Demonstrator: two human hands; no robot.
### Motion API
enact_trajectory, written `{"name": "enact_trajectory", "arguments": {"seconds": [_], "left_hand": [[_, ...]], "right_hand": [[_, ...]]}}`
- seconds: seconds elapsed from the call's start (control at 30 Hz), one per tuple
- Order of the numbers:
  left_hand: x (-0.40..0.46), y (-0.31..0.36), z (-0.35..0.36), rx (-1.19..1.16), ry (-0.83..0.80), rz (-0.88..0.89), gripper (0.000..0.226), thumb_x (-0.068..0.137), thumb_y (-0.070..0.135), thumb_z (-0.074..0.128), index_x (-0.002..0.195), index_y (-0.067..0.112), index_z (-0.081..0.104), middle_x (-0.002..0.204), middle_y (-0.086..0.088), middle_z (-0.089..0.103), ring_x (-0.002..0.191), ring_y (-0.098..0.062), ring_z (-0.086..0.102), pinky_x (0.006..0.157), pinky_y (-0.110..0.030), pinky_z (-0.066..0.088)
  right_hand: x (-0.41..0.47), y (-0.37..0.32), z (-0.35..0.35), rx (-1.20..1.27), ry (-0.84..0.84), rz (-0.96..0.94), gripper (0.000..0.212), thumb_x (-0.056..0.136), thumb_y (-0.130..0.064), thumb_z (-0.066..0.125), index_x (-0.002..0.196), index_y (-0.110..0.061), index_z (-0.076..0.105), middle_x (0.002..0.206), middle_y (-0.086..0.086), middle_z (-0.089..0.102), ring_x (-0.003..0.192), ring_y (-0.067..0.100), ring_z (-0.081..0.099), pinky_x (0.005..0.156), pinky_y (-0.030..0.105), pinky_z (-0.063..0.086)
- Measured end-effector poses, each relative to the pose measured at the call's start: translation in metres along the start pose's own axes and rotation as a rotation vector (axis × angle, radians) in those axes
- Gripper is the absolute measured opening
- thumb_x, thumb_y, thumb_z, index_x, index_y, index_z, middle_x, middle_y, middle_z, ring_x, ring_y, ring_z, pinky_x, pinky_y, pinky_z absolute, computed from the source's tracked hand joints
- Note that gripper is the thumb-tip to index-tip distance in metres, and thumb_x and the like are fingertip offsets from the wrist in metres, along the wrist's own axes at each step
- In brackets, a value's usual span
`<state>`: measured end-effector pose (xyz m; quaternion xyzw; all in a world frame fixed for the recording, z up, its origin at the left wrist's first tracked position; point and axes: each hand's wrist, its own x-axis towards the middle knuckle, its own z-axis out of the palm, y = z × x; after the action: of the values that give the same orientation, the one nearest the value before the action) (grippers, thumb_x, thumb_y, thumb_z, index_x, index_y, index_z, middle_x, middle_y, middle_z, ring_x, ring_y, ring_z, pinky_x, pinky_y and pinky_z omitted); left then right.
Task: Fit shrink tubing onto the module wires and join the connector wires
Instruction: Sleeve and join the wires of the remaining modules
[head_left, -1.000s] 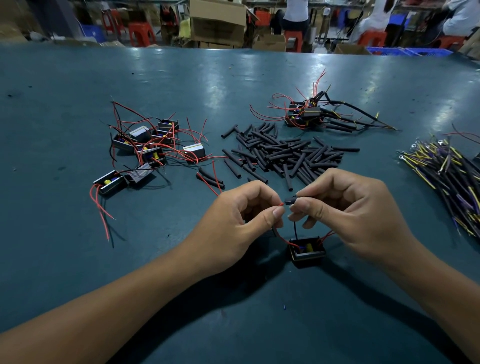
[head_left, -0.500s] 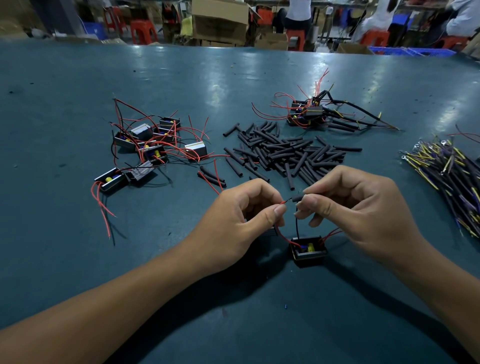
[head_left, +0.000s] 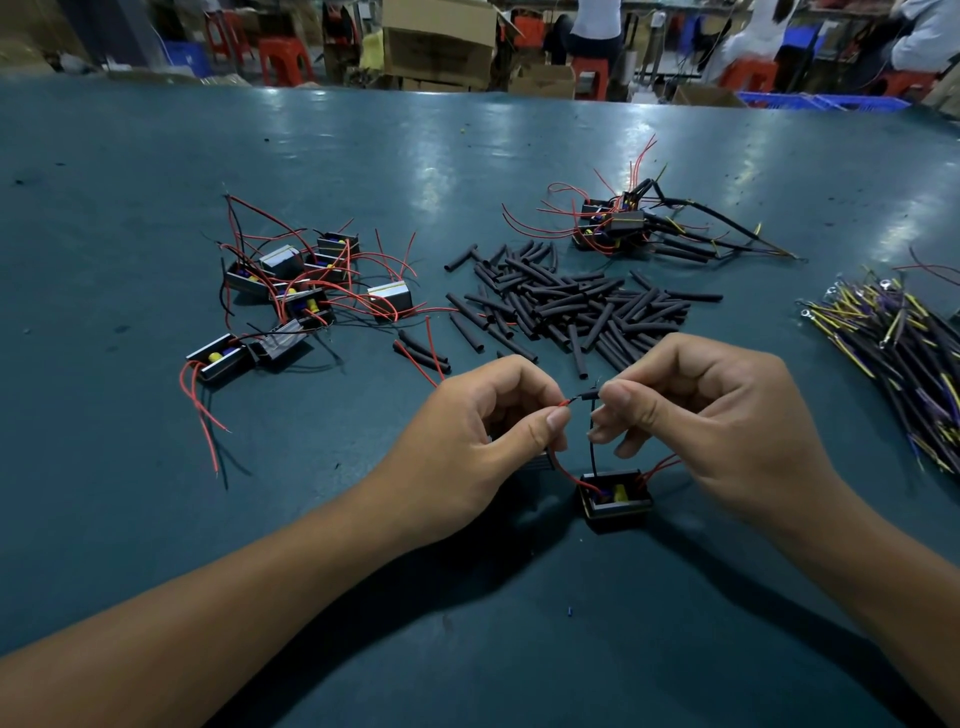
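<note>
left hand (head_left: 483, 431) pinching thin red module wire (head_left: 558, 467) | right hand (head_left: 727, 415) pinching short black shrink tube (head_left: 589, 395) | tips now slightly parted, previously together | small black open-topped module case (head_left: 616, 500), yellow and blue components inside, on teal table (head_left: 156, 493) between wrists

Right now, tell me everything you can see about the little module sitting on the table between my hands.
The module is a small black rectangular case, plastic by the look, lying open side up on the green table below both hands. Yellow and blue parts show inside. A red wire curves up from it to the left hand, pinched near its stripped tip. A black wire rises toward the right hand. More red wires leave its right side, passing under that hand.
</note>
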<state>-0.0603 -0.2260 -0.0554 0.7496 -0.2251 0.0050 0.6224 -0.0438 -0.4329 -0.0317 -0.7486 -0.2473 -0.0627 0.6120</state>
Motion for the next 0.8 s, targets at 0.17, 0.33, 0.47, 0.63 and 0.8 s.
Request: {"name": "enact_trajectory", "arguments": {"seconds": [0.17,0.33,0.47,0.63,0.8], "left_hand": [[-0.001,0.001,-0.001,0.017,-0.005,0.003,0.005,0.097,0.015,0.062,0.095,0.010,0.063,0.080,0.002,0.070,0.071,-0.003,0.062,0.067,-0.013,0.045],[-0.001,0.001,0.000,0.015,-0.001,0.001,0.006,0.097,0.015,0.062,0.095,0.010,0.063,0.080,0.002,0.069,0.072,-0.003,0.062,0.067,-0.014,0.045],[-0.001,0.001,0.000,0.008,0.000,0.000,0.006,0.097,0.016,0.062,0.095,0.010,0.063,0.080,0.002,0.069,0.072,-0.004,0.063,0.067,-0.014,0.046],[-0.001,0.001,-0.001,0.012,0.001,0.003,0.004,0.096,0.015,0.065,0.095,0.011,0.065,0.081,0.001,0.070,0.073,-0.007,0.064,0.068,-0.017,0.048],[-0.002,0.000,-0.001,0.022,0.014,0.006,0.005,0.094,0.014,0.068,0.094,0.009,0.067,0.082,-0.003,0.071,0.074,-0.010,0.066,0.069,-0.018,0.050]], "right_hand": [[0.001,-0.001,0.002,0.003,-0.007,0.007,0.018,0.085,-0.024,0.071,0.080,-0.007,0.068,0.073,0.009,0.074,0.064,0.022,0.074,0.054,0.029,0.058],[-0.001,-0.002,0.004,0.001,-0.015,0.015,0.018,0.084,-0.025,0.072,0.080,-0.008,0.068,0.074,0.010,0.074,0.064,0.022,0.074,0.054,0.029,0.058],[-0.001,-0.001,0.006,-0.009,-0.014,0.020,0.017,0.085,-0.027,0.073,0.081,-0.010,0.069,0.073,0.009,0.074,0.064,0.022,0.074,0.054,0.027,0.057],[0.000,-0.002,0.008,-0.034,0.026,0.028,0.019,0.085,-0.031,0.073,0.079,-0.013,0.069,0.070,0.007,0.073,0.060,0.022,0.073,0.052,0.027,0.056],[0.000,-0.003,0.010,-0.054,0.046,0.027,0.022,0.086,-0.032,0.072,0.075,-0.013,0.068,0.065,0.006,0.071,0.054,0.021,0.070,0.050,0.026,0.054]]}}
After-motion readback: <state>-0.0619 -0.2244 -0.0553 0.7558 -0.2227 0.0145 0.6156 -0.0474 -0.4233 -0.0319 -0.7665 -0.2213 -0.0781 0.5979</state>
